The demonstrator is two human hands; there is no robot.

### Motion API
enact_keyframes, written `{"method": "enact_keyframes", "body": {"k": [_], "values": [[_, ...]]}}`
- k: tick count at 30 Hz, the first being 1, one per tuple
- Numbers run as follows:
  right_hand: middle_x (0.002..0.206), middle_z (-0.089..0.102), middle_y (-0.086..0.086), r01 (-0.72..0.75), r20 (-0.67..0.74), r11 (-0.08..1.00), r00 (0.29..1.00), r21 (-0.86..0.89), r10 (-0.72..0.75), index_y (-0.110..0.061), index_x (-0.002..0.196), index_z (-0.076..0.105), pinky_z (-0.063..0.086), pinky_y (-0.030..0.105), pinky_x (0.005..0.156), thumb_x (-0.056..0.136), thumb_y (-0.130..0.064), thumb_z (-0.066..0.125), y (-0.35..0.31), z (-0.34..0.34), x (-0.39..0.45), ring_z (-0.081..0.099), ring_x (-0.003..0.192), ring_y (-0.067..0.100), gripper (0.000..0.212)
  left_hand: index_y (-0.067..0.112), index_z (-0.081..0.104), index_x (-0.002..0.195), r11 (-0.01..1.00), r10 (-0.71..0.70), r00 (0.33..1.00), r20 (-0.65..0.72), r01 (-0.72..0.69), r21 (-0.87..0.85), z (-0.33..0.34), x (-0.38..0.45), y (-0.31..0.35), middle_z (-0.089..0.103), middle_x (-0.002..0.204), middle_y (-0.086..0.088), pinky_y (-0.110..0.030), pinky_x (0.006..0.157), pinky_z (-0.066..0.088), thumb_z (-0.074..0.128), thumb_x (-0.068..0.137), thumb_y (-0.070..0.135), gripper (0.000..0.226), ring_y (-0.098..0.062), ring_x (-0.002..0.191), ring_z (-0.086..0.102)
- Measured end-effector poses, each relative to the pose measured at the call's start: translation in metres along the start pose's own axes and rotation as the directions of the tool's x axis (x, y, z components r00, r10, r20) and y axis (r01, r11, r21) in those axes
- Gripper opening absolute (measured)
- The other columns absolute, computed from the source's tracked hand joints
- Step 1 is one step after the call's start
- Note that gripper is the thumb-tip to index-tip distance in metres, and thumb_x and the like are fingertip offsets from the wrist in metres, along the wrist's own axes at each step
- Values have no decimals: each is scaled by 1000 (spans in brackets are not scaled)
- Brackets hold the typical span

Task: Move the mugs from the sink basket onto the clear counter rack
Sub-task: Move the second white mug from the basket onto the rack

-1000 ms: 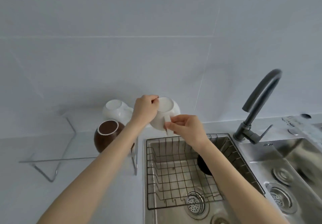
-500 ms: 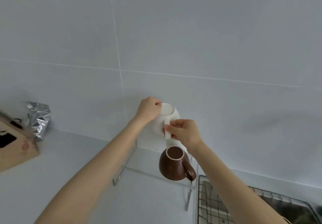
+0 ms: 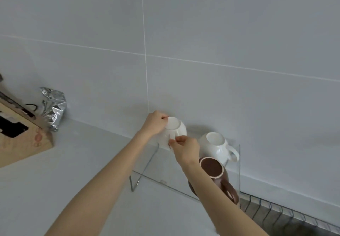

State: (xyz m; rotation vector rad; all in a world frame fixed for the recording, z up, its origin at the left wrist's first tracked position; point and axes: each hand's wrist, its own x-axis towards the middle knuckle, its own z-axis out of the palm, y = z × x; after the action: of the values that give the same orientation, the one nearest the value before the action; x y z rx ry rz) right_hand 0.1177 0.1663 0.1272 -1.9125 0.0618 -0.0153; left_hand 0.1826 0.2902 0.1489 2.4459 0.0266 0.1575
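Both hands hold a white mug [image 3: 174, 129] upside down over the far left part of the clear counter rack [image 3: 152, 169]. My left hand [image 3: 154, 123] grips its body from the left. My right hand [image 3: 184, 148] pinches its handle from the near side. I cannot tell whether the mug touches the rack. A second white mug [image 3: 216, 146] stands upside down on the rack to the right. A brown mug [image 3: 214, 173] stands upside down in front of it, partly behind my right forearm. A strip of the wire sink basket [image 3: 287, 215] shows at the lower right.
A brown cardboard box [image 3: 20, 136] and a crumpled silver foil bag [image 3: 53, 105] stand on the counter at the far left against the tiled wall. Pale counter surface [image 3: 73, 171] lies between them and the rack.
The view has swung left from the sink to the rack. Both hands have carried the white mug left and lowered it toward the rack's far left part, bottom up.
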Motion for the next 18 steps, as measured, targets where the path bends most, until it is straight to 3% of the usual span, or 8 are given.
{"method": "enact_keyframes", "body": {"k": [5,7,10,12,14,18], "values": [[49,49,-2,0,24,999,1000,-40,1,-5,68,62,31,9,39,80,-14,60,12,13,13,44,49,13,15,18,48,71,1000,-13,1000,11,13,27,2,7,-18,54,77,-23,-28,66,32,43,85,8,18,-18,76,46],[49,47,-7,5,24,999,1000,-42,-4,-10,68,60,30,11,43,80,-14,60,14,17,16,41,47,7,13,19,51,72,999,-18,1000,17,18,39,2,9,-21,54,76,-17,-28,65,31,43,85,8,18,-19,75,47],[49,48,-4,-14,19,999,1000,-45,14,-5,68,63,34,24,53,80,-13,59,18,22,19,43,49,12,15,15,50,68,999,-29,999,32,27,44,6,12,-22,51,72,-15,-30,60,28,43,85,8,20,-21,71,45],[48,46,-3,-20,13,999,1000,-44,21,-5,65,60,33,24,53,80,-13,58,20,22,21,42,48,12,17,12,50,65,998,-31,999,40,28,63,7,12,-24,47,68,-17,-32,56,25,43,85,8,22,-22,68,41],[47,46,-4,-13,12,999,1000,-42,14,-7,63,58,30,19,46,81,-14,57,21,22,22,40,47,9,19,15,50,68,997,-26,999,44,23,73,8,13,-26,49,70,-17,-30,59,28,42,86,9,20,-22,70,41],[51,49,-4,-8,-20,1000,1000,-4,8,-3,70,64,30,18,47,83,-18,57,21,23,19,41,48,7,20,20,53,73,998,-17,999,30,15,68,11,11,-26,58,79,-23,-29,64,30,42,88,11,20,-23,75,47]]}}
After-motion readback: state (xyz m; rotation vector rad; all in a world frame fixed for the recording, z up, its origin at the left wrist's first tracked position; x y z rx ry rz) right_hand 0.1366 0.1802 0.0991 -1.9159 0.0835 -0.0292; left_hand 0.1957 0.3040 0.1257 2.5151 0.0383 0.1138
